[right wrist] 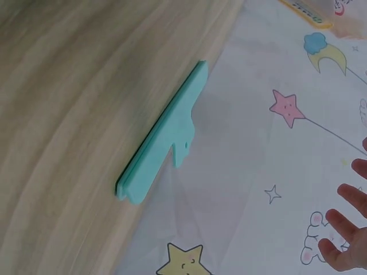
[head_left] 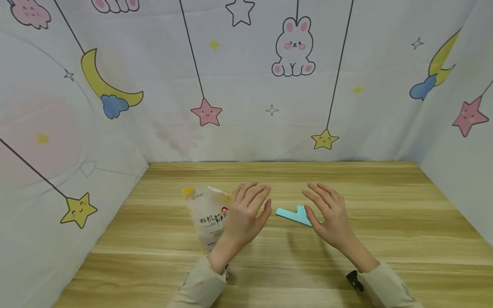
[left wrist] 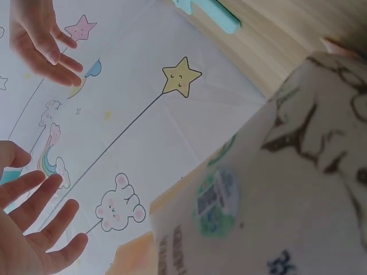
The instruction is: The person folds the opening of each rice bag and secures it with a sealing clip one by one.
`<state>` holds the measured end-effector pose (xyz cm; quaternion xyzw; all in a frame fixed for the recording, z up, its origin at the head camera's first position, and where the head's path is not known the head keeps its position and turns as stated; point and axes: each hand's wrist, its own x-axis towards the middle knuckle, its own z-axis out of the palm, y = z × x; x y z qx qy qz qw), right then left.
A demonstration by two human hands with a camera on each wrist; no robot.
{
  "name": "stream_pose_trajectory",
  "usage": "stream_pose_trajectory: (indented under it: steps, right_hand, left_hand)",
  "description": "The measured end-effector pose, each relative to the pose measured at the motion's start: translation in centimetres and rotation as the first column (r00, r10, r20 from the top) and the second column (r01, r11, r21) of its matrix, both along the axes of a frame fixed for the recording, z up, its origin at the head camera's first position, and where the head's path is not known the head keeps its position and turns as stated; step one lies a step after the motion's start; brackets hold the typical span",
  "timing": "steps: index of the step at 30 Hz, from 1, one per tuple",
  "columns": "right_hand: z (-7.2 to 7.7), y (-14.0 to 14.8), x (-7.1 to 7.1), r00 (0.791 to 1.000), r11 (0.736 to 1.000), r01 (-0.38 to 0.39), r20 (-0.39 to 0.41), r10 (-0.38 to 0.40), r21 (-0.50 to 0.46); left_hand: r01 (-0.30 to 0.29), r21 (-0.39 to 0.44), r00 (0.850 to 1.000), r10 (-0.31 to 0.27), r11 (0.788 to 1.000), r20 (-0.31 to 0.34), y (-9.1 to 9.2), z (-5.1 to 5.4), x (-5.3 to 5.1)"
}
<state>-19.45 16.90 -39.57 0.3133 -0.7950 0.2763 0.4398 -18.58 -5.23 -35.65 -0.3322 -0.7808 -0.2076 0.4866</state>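
Observation:
My left hand (head_left: 246,216) is raised in front of a pale printed food bag (head_left: 204,214), fingers spread and nothing in them. It hides the bag's right side in the head view. Dark lettering and yellow corners show on the bag, and a round green sticker shows in the left wrist view. To the right, my right hand (head_left: 333,216) hovers with its fingers apart and holds nothing. A turquoise bag clip (head_left: 294,214) lies on the table between the hands, its right end hidden behind my right hand. The right wrist view shows the whole clip (right wrist: 163,137), with its long jaws together.
The wood-grain table (head_left: 385,192) extends around both hands. White cloth with cartoon prints (head_left: 246,85) hangs behind it and along both sides. A black buckle (head_left: 354,281) sits at the right sleeve (head_left: 389,286).

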Motion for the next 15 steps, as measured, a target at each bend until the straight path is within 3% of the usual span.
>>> stream_pose_trajectory:
  steps: [7, 15]
  right_hand:
    - [0.4, -0.3, -0.1, 0.999, 0.999, -0.029, -0.024, 0.028, -0.024]
    - [-0.1, -0.9, -0.2, 0.996, 0.993, -0.084, 0.018, 0.086, -0.084]
  left_hand:
    - [-0.015, 0.005, 1.000, 0.015, 1.000, 0.008, -0.5, 0.4, 0.2]
    - [-0.045, 0.003, 0.998, 0.045, 0.999, 0.052, -1.1, 0.7, 0.5]
